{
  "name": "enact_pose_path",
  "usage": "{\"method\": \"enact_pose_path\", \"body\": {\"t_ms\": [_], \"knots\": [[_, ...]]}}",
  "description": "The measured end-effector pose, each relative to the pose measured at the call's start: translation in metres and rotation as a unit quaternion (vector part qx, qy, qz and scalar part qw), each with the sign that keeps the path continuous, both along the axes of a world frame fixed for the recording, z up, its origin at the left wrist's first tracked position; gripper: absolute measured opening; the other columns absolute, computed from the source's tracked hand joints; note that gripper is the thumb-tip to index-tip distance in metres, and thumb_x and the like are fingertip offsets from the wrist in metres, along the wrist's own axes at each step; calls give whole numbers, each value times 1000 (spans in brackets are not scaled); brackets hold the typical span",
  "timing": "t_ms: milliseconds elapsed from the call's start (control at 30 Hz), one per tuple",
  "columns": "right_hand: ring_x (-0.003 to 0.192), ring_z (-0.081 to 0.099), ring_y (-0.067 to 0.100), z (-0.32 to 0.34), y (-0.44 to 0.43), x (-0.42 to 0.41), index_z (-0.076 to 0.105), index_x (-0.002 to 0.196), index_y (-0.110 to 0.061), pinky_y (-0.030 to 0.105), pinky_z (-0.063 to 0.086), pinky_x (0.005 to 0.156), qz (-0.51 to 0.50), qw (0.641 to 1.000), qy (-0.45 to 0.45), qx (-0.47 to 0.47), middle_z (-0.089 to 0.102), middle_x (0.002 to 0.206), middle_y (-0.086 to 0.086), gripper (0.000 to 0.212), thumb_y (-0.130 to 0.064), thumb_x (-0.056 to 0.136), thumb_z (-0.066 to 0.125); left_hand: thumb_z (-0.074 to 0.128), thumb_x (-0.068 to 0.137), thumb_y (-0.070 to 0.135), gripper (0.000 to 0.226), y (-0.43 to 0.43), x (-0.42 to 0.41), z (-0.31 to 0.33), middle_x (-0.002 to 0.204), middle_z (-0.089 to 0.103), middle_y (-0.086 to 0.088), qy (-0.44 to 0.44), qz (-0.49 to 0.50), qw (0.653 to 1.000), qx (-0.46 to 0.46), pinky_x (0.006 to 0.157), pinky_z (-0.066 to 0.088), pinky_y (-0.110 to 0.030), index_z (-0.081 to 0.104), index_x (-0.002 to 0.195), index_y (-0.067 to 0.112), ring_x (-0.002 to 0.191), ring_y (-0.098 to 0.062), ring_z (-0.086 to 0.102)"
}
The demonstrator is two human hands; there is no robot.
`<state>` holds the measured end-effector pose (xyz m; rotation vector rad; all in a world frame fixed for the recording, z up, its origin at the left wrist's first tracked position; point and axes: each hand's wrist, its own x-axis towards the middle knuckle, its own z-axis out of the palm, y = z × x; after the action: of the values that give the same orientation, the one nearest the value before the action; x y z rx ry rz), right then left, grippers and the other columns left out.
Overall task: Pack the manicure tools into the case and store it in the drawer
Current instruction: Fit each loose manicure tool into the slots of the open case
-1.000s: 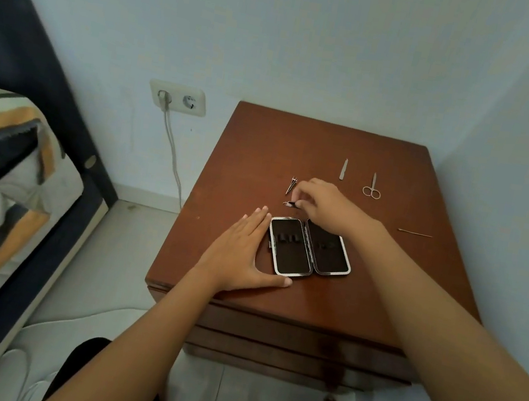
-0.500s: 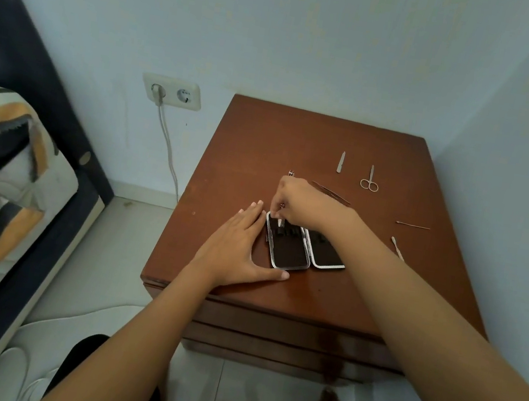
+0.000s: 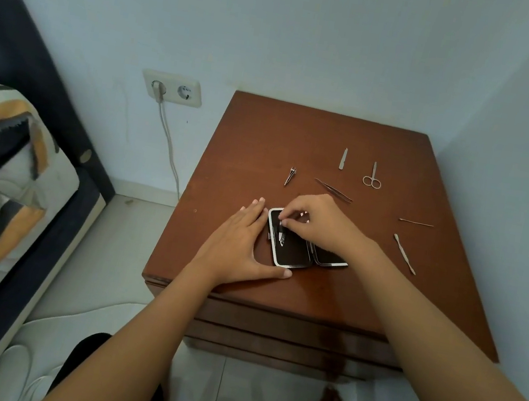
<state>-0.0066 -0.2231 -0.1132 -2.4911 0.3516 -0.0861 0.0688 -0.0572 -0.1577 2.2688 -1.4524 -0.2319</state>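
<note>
the case (image 3: 293, 251) lies open on the brown desk (image 3: 253, 150), near its front edge, its two dark halves spread flat with pale metal rims. the left hand (image 3: 242, 242) rests flat and open on the desk, fingers together along the case's left rim and thumb stretched out below its near corner, touching or just beside the rim. the right hand (image 3: 318, 221) hovers over the top of the case with fingertips pinched on a small tool (image 3: 281, 234) that lies in the left half (it is too small to say what kind, only that it is dark with a pale end).

the other tools lie loose on the desk behind and to the right of the case, all apart from each other. a clipper (image 3: 290, 176) sits behind the left hand. tweezers (image 3: 334, 190) lie just behind the right hand. farther back are a file (image 3: 343, 159) and small scissors (image 3: 372, 176). to the right, a thin pick (image 3: 416, 222) lies crosswise, and a pusher (image 3: 404, 253) lies slanted near the right forearm.

drawer fronts (image 3: 271, 326) show closed under the desk top.
</note>
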Motion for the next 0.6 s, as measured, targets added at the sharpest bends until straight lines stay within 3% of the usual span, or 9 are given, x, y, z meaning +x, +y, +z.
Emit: {"method": "enact_pose_path", "body": {"t_ms": [133,267,333,467,600], "knots": [[82,62,16,8,-17,30,71,85,-7,33,52,87,-114,990,-82,9,71,87,6,12,-9,83,59,51,60,84,122,0,0,-1,159,1,0,0,-1,1000,-2,114,-4,-22,7,150,13,144,-6,-2],[101,55,25,-5,-27,69,62,102,-4,33,45,87,-204,978,-43,1,65,102,14,23,-19,85,62,51,60,84,122,-1,2,-3,159,-1,1,2,-1,1000,-5,116,-4,-23,7,150,13,144,-5,-4],[105,54,27,-15,-25,81,60,108,-5,34,43,88,-225,974,-34,-16,61,109,14,30,-21,83,65,50,60,85,123,-1,4,-5,159,-1,0,1,-2,1000,-8,116,-3,-24,7,150,13,144,-5,-4],[100,59,31,-27,-22,87,67,102,-7,38,49,89,-234,971,-44,-26,63,107,16,19,-7,85,59,49,59,86,123,-1,4,-6,159,0,0,5,-5,1000,-8,117,-2,-26,7,150,13,144,-6,-4],[87,55,19,-20,-20,70,66,109,-10,25,44,82,-202,976,-75,37,61,96,11,26,-2,86,57,51,60,84,122,-1,3,-5,159,0,0,6,-5,1000,-7,117,-2,-26,8,150,13,144,-6,-4]]}}
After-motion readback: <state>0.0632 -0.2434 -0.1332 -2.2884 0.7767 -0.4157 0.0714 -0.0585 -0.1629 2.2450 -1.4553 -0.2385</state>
